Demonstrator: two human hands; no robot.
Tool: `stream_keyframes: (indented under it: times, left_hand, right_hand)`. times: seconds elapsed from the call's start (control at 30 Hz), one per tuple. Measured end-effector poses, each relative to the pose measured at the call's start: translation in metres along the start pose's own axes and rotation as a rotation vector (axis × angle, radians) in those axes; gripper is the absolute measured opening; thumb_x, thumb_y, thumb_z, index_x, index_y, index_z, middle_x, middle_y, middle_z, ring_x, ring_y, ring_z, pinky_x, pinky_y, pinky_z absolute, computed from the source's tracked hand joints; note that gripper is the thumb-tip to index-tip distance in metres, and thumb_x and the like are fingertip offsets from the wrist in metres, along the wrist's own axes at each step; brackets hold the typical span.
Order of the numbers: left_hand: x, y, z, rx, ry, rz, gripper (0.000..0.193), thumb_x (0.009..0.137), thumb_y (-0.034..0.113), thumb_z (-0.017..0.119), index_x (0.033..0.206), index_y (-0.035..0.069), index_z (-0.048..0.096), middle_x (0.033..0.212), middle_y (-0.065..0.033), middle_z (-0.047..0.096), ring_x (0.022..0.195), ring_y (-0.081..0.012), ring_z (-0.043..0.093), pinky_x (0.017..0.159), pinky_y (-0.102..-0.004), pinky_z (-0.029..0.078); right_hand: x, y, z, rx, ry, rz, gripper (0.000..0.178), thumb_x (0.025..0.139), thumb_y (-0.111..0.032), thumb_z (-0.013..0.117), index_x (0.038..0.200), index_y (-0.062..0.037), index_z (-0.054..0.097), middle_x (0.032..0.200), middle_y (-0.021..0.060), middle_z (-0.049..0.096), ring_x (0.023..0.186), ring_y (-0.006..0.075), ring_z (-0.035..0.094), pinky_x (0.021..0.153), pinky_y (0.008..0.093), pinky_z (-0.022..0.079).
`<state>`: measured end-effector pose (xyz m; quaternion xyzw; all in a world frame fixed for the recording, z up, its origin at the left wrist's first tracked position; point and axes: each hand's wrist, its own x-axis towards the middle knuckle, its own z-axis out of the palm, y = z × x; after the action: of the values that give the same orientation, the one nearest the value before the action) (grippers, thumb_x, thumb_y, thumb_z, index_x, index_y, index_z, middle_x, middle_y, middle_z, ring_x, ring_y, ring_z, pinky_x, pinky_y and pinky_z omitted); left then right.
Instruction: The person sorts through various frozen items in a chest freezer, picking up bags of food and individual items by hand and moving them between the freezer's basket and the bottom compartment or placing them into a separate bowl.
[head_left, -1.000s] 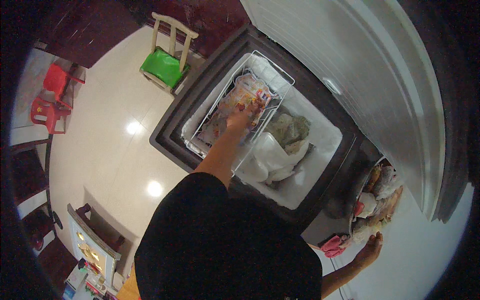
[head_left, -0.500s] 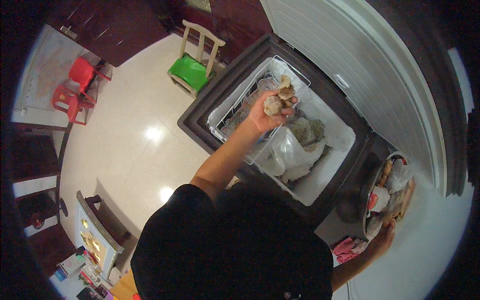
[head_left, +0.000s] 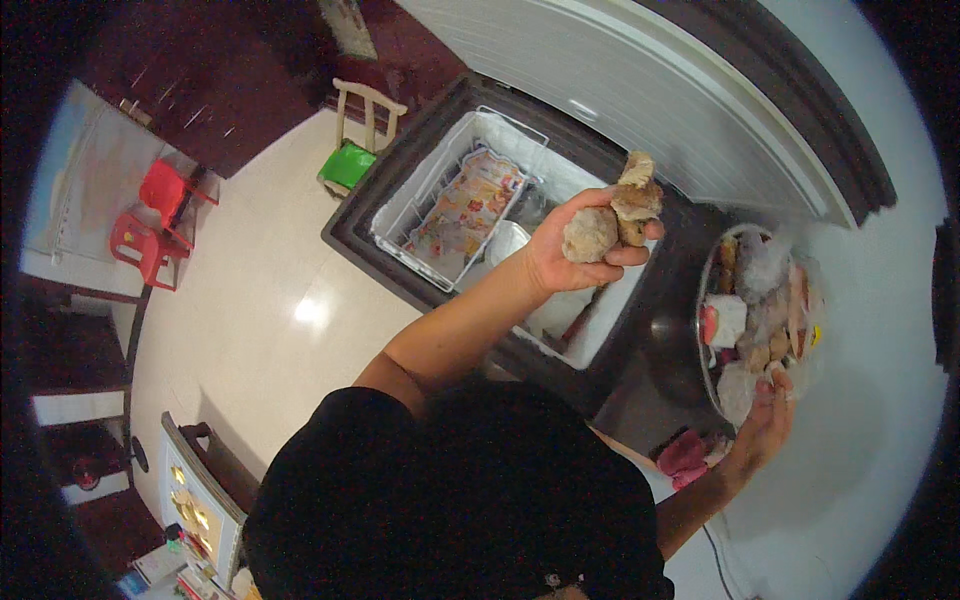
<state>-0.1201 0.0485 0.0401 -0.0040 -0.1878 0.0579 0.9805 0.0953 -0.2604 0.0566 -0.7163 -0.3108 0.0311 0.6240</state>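
Observation:
My left hand (head_left: pixel 558 248) is closed around several knobbly, brownish lumps (head_left: pixel 590 235) that look like frozen food. One is round and pale; the others stack up toward the fingertips. They are held above the right side of an opened chest freezer (head_left: pixel 352 222). My right hand (head_left: pixel 765 418) is at the near edge of a round metal basin (head_left: pixel 703 335), fingers drawn together by a clear plastic bag (head_left: pixel 738 390); what they pinch is too small to make out. Bagged food, brown pieces and a red-and-white package (head_left: pixel 724 322) fill the basin.
A white wire basket (head_left: pixel 415 268) with a colourful printed package (head_left: pixel 470 200) hangs in the freezer. The raised lid (head_left: pixel 640 75) stands behind. Pink cloth (head_left: pixel 683 455) lies below the basin. A green-seated chair (head_left: pixel 346 166) and red plastic chairs (head_left: pixel 145 245) stand to the left.
My left hand has carried the lumps rightward, from over the basket toward the freezer's right side. My right hand has risen along the basin's edge. The view has shifted.

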Motion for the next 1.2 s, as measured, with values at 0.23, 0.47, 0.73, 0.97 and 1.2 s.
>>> stream_keyframes:
  times: [0.23, 0.47, 0.73, 0.97, 1.2]
  left_hand:
    - [0.071, -0.073, 0.001, 0.659, 0.333, 0.093, 0.047, 0.083, 0.031, 0.056, 0.123, 0.010, 0.041, 0.103, -0.0125, 0.053, 0.073, -0.0205, 0.057, 0.054, -0.0286, 0.050]
    - [0.151, -0.132, -0.018, 1.212, 0.283, -0.119, 0.041, 0.082, 0.024, 0.056, 0.118, 0.006, 0.049, 0.102, -0.0063, 0.057, 0.092, -0.0146, 0.055, 0.076, -0.0279, 0.046]
    - [0.254, -0.210, -0.035, 1.872, 0.149, -0.203, 0.040, 0.080, 0.025, 0.058, 0.116, 0.009, 0.051, 0.107, -0.0092, 0.058, 0.095, -0.0192, 0.055, 0.080, -0.0317, 0.044]
    - [0.310, -0.202, -0.079, 2.433, -0.197, -0.524, 0.041, 0.077, 0.028, 0.060, 0.115, 0.011, 0.054, 0.099, -0.0162, 0.060, 0.092, -0.0315, 0.058, 0.078, -0.0402, 0.046]
    - [0.326, -0.172, -0.080, 2.931, -0.220, -0.431, 0.044, 0.065, 0.018, 0.068, 0.109, 0.019, 0.060, 0.106, -0.0094, 0.058, 0.099, -0.0274, 0.057, 0.078, -0.0400, 0.049]
  right_hand:
    - [0.002, -0.026, -0.032, 0.445, 0.033, 0.155, 0.051, 0.086, -0.020, 0.052, 0.130, -0.0001, 0.036, 0.111, 0.0118, 0.051, 0.088, 0.0148, 0.051, 0.075, 0.0266, 0.041]
    - [0.021, -0.025, -0.075, 0.599, 0.092, 0.125, 0.056, 0.086, -0.022, 0.048, 0.133, 0.0012, 0.030, 0.111, 0.0114, 0.051, 0.071, 0.0089, 0.046, 0.061, 0.0214, 0.039]
    - [0.029, -0.018, -0.098, 0.612, 0.047, 0.115, 0.059, 0.085, -0.023, 0.048, 0.133, 0.0053, 0.028, 0.106, 0.0133, 0.055, 0.059, 0.0096, 0.047, 0.054, 0.0223, 0.039]
    - [0.040, -0.011, -0.099, 0.664, -0.008, 0.103, 0.058, 0.084, -0.019, 0.049, 0.132, 0.0061, 0.028, 0.102, 0.0158, 0.056, 0.057, 0.0119, 0.051, 0.049, 0.0220, 0.041]
    - [0.044, -0.007, -0.104, 0.639, 0.046, 0.097, 0.057, 0.085, -0.019, 0.049, 0.131, 0.0064, 0.029, 0.098, 0.0151, 0.057, 0.057, 0.0122, 0.051, 0.049, 0.0219, 0.042]
